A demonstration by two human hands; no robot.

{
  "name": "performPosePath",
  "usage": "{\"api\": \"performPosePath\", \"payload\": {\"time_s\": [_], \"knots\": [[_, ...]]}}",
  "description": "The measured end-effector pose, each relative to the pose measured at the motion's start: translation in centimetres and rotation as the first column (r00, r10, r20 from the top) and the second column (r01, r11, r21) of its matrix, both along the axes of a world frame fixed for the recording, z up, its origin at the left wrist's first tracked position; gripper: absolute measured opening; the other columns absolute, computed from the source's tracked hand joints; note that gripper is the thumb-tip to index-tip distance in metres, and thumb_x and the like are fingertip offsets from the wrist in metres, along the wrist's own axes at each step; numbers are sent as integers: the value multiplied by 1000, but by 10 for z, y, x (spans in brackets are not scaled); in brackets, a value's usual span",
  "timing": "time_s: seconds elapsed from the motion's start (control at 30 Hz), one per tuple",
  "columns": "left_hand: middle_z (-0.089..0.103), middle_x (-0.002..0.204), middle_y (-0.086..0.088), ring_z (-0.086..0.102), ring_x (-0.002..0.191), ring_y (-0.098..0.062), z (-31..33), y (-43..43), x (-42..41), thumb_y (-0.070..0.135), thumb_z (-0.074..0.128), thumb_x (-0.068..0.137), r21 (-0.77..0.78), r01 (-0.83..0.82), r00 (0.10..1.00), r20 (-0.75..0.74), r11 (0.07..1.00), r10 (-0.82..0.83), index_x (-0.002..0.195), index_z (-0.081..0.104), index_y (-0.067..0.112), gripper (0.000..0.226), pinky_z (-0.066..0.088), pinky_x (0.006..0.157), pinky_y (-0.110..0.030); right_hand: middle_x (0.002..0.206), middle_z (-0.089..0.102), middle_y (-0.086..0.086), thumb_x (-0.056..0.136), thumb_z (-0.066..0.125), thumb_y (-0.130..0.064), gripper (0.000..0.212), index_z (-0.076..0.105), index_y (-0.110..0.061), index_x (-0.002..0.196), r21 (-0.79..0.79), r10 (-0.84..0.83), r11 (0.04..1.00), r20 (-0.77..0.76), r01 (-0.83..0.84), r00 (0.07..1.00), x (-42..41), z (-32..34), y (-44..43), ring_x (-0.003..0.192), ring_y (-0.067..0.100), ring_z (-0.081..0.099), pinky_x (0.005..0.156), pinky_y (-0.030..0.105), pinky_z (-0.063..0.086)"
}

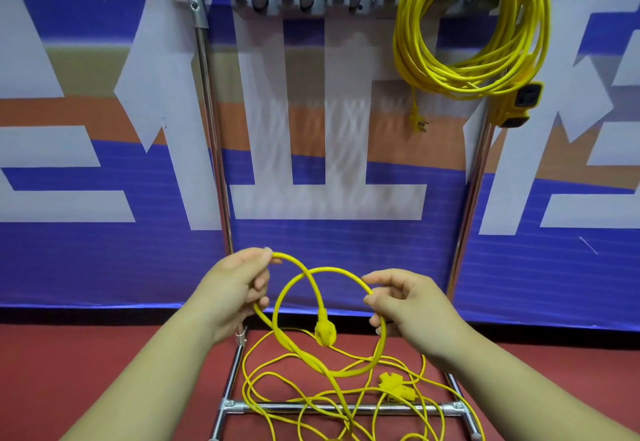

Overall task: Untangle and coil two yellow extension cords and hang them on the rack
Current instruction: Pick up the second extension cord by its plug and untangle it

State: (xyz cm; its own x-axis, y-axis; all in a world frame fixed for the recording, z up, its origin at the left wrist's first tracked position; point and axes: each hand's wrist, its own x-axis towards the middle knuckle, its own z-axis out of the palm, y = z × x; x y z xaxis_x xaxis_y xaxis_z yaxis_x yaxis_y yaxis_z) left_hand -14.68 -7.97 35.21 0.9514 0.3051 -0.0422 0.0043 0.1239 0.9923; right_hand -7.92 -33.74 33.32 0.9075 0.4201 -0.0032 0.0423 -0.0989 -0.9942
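Sprawling on red floor (52, 354), yellow cord (332, 269); blue banner (346, 260) behind.

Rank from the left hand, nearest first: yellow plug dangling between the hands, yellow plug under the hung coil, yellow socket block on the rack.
1. Dangling yellow plug, right of the left hand.
2. Hung coil's yellow plug, upper right.
3. Yellow socket block, farthest right.

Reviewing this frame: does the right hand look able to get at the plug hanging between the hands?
Probably yes. The plug hangs in open air just beside the right hand, nothing between them. Both it and the left hand hold the cord loop, though, so it would have to let go first.
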Motion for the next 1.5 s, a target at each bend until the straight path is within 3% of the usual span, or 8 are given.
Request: {"api": "performPosePath", "payload": {"time_s": [0.13, 0.27, 0.37, 0.47, 0.63, 0.97, 1.1, 1.5], "knots": [[41, 65, -4, 40, 54, -13, 7, -9, -8, 24, 61, 94, 84, 265, 963, 29, 961, -268, 89, 61, 6, 18, 53, 70, -33, 77, 68, 11, 91, 63, 1, 19, 70, -12, 102, 2, -66, 998, -40, 66, 997, 5, -4, -2, 60, 20, 65, 61, 35, 54], [46, 70, -3, 45, 62, -16, 16, -14, -9, 18, 57, 97, -217, 296, 947, 192, 930, -257, 84, 60, 11, 15, 51, 75, -40, 83, 70, 22, 90, 63, 1, 17, 70, -10, 101, -26, -118, 993, -97, 116, 988, 11, -8, -4, 58, 19, 63, 56, 31, 53], [48, 72, 1, 50, 60, -14, 14, -11, -2, 26, 48, 100, -461, 191, 973, 207, 866, -104, 85, 59, 16, 21, 48, 71, -39, 85, 71, 22, 90, 63, 2, 17, 70, -9, 100, -49, -92, 995, -146, 85, 985, 10, -8, -4, 56, 19, 62, 53, 29, 51], [54, 67, 0, 54, 51, -12, 0, -7, 13, 23, 50, 102, -603, -135, 989, -31, 786, 146, 82, 58, 17, 22, 47, 66, -34, 84, 70, 19, 90, 62, 2, 17, 70, -8, 101, -71, -36, 997, -160, 24, 986, 6, -8, -3, 58, 20, 63, 54, 29, 52], [52, 72, -1, 50, 58, -10, -33, -4, 27, 22, 34, 107, -418, -396, 909, -308, 818, 283, 98, 56, 15, 25, 44, 59, -30, 75, 69, 12, 91, 65, -3, 18, 71, -13, 104, -116, 48, 992, -77, -57, 996, 1, -5, -1, 64, 21, 68, 64, 35, 57], [61, 72, -5, 45, 47, -11, -35, -25, 12, 11, 48, 103, 68, 141, 925, -365, 988, -107, 116, 69, 22, 27, 38, 47, -23, 71, 68, 7, 91, 69, -2, 16, 73, -10, 104, -91, 157, 983, -29, -159, 987, -8, 6, -2, 66, 21, 68, 57, 26, 52], [59, 66, -4, 42, 49, -16, -32, -23, 15, 11, 38, 105, 138, 38, 967, -255, 990, -1, 115, 65, 16, 28, 27, 47, -22, 72, 68, 12, 90, 68, -1, 15, 73, -9, 103, -92, 141, 985, -36, -143, 989, -4, 4, -6, 64, 20, 66, 59, 29, 53], [53, 65, 2, 41, 43, -4, -5, -20, 12, 22, 45, 105, -469, -11, 1000, 11, 883, 18, 112, 63, 9, 23, 29, 34, -13, 80, 73, 19, 86, 64, 4, 15, 73, -6, 94, -213, 58, 973, -164, -93, 985, -1, -3, -3, 54, 20, 62, 52, 27, 52]]}}
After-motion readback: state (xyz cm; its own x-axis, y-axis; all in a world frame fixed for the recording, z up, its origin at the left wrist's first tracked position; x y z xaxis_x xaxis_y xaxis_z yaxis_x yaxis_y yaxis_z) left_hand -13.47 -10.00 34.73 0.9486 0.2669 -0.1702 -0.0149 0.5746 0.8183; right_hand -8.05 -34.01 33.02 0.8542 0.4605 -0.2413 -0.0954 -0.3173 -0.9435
